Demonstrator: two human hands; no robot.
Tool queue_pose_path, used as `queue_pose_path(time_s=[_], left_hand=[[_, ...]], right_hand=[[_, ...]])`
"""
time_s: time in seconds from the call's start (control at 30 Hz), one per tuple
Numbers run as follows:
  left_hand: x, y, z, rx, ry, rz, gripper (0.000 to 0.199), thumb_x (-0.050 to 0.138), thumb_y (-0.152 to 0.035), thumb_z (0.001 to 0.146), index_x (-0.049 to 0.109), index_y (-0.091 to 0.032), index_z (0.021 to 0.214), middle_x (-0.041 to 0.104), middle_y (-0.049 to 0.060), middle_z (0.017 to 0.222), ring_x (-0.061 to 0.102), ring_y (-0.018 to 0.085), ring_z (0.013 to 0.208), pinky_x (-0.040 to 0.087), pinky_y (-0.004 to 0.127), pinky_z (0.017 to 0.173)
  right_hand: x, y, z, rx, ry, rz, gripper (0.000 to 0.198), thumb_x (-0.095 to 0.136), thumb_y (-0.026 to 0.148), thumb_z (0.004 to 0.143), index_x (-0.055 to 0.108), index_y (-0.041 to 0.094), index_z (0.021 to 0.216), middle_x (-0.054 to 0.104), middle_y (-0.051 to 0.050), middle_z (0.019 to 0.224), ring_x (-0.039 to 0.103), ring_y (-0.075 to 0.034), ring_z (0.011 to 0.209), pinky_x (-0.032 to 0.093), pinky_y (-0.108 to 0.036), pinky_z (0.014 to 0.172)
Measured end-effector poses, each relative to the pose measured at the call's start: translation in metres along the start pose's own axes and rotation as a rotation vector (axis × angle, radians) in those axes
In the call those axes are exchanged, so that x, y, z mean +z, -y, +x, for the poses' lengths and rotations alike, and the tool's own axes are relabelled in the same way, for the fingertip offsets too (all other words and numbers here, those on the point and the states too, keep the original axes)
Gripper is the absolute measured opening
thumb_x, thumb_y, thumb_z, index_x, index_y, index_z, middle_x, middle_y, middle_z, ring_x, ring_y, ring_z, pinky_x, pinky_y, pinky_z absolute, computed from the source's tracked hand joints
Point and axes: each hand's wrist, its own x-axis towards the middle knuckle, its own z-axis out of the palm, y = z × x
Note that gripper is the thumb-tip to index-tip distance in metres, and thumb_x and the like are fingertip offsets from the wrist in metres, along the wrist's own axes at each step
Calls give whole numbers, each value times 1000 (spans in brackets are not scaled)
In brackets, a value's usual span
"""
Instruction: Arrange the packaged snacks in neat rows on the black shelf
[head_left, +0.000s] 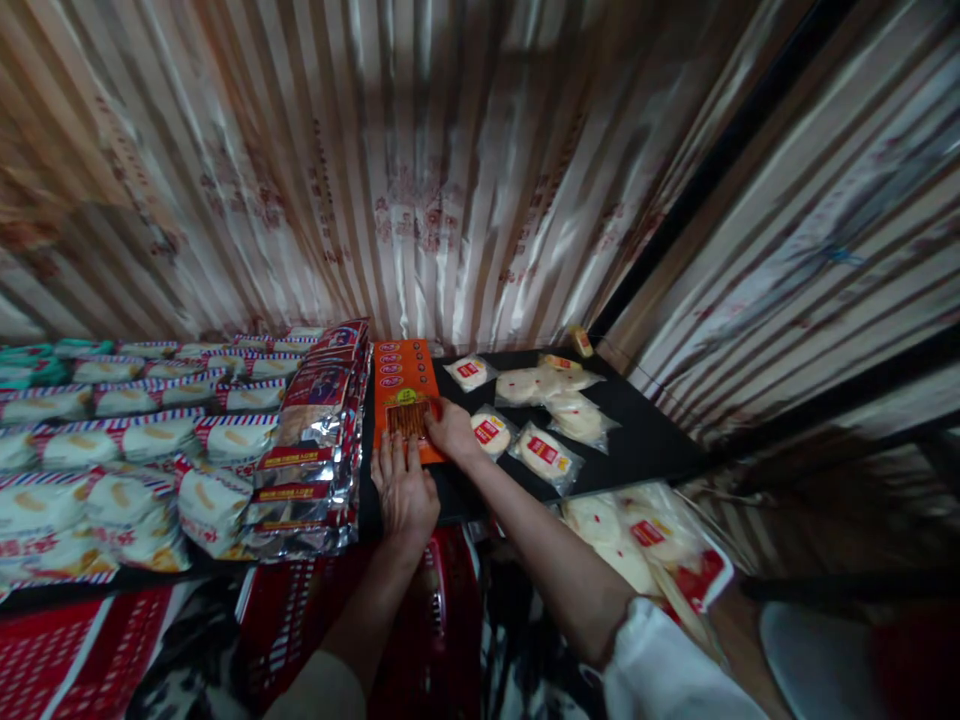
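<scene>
A flat orange snack packet (405,375), with a see-through window showing brown sticks, lies on the black shelf top. My left hand (405,495) rests on its lower edge, fingers stretched out flat. At the packet's right edge is my right hand (454,432), its fingers bent in and closed on that edge; the fingertips are partly hidden. Just left of the orange packet is a pile of shiny dark red and silver packets (311,440). Close to my right hand lies a round pale bread in a clear bag (491,432) with a red label.
Rows of white bags with striped edges (150,440) fill the left side. More bagged round breads (546,455) are spread to the right. Below the shelf are red plastic crates (75,650) and another bag of breads (637,530). Striped sheeting (420,180) hangs behind, beside a dark slanted pole (697,190).
</scene>
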Motion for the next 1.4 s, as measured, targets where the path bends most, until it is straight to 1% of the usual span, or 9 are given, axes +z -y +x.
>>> queue_pose_path(time_s=[0.07,0.17,0.37,0.53,0.67,0.8,0.97,1.13,1.4], left_hand=[[1,1,1,-1,-8,-6,49,45,-15,78,51,-7,126,46,18,137,26,32,136,22,54,110],[3,3,2,-4,-7,-12,50,46,-14,76,51,-8,126,46,18,137,24,31,137,22,54,110],[8,6,3,-3,40,16,48,48,-15,77,53,-8,125,45,19,138,29,32,135,26,52,109],[12,6,3,12,12,20,46,47,-16,79,54,-9,123,46,19,137,32,31,133,28,52,107],[12,6,2,12,10,18,46,47,-15,77,54,-8,123,47,19,136,35,32,132,28,51,108],[10,6,2,1,11,9,46,48,-15,77,55,-9,122,48,17,136,35,31,131,27,50,109],[9,5,-1,17,-25,-8,47,51,-22,77,54,-11,123,48,16,136,32,32,133,26,51,109],[9,4,-2,6,-56,-23,46,52,-26,77,55,-13,121,49,15,135,31,32,134,23,54,109],[10,7,-1,8,-14,-42,51,53,-24,75,52,-11,124,46,16,137,32,32,134,23,54,110]], right_hand=[[-2,1,1,-3,12,-37,31,44,23,88,62,15,111,69,-11,105,63,-20,102,46,-25,85],[-2,0,2,8,50,-115,29,43,24,88,65,13,104,70,-15,101,64,-22,98,47,-27,81],[-1,-1,1,-5,49,-207,33,38,28,90,63,11,103,69,-18,95,66,-25,93,47,-30,78],[-4,3,-4,-40,40,-252,34,39,28,89,60,11,110,64,-18,104,66,-25,90,48,-30,75],[-3,2,-6,-37,52,-298,37,36,30,90,61,10,108,57,-20,111,65,-24,86,48,-31,73],[-1,-1,-7,-93,19,-344,36,37,31,89,62,10,106,55,-19,112,60,-26,96,47,-34,78],[6,-1,-7,-189,8,-337,38,41,28,87,56,11,118,49,-18,128,45,-27,114,38,-37,94],[13,1,-5,-199,-6,-314,40,41,26,86,53,11,122,46,-17,133,44,-26,116,36,-35,96],[13,0,-10,-161,-12,-343,42,40,32,88,50,15,126,52,-15,127,46,-25,113,37,-35,93]])
